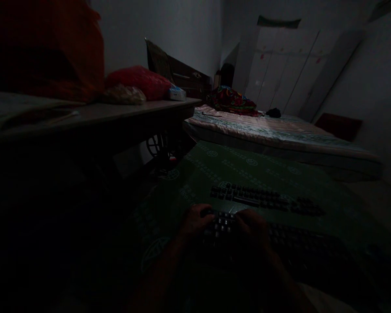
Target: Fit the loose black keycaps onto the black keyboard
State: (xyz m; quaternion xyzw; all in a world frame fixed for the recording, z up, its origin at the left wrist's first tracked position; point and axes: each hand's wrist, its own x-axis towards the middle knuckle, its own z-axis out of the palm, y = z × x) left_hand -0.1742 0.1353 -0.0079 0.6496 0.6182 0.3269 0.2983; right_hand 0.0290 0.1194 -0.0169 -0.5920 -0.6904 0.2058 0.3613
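Observation:
The room is very dark. A black keyboard [280,239] lies on a green printed mat [234,169] on the floor. My left hand [193,221] curls round the keyboard's left end. My right hand [252,230] rests on top of the keys just right of it, fingers bent over them. Rows of loose-looking keycaps [263,198] lie on the mat a little beyond the keyboard. What my fingertips pinch, if anything, is lost in the dark.
A wooden table [117,115] on the left carries a red bag [140,82] and a small box [177,93]. A low bed [280,134] with crumpled cloth [231,101] lies ahead. White wardrobe doors [280,69] stand at the back.

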